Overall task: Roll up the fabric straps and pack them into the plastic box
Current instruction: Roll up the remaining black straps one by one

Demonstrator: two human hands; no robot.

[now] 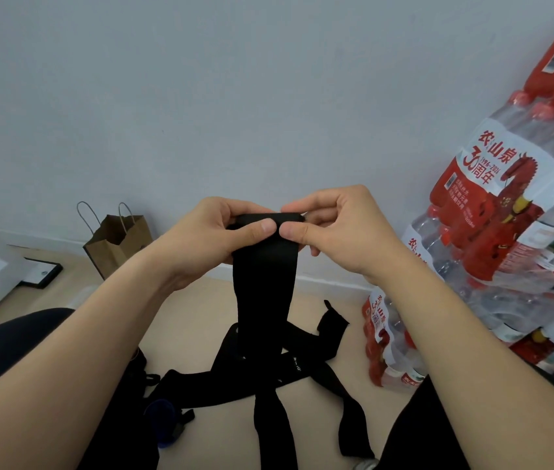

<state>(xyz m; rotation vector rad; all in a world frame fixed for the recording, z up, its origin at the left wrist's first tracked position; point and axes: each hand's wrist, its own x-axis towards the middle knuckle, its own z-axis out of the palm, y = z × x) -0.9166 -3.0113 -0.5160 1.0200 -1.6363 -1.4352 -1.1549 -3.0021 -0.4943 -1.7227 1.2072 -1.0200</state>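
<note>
strap: black, wide | top end folded, hanging | rest on floor

I have a single view, a wide-angle camera on the head, looking forward and down along both forearms. It sits close: the left hand and right hand fill mid-frame, with the wall ahead, the floor below them, and shrink-wrapped water bottle packs at the right edge.
</note>
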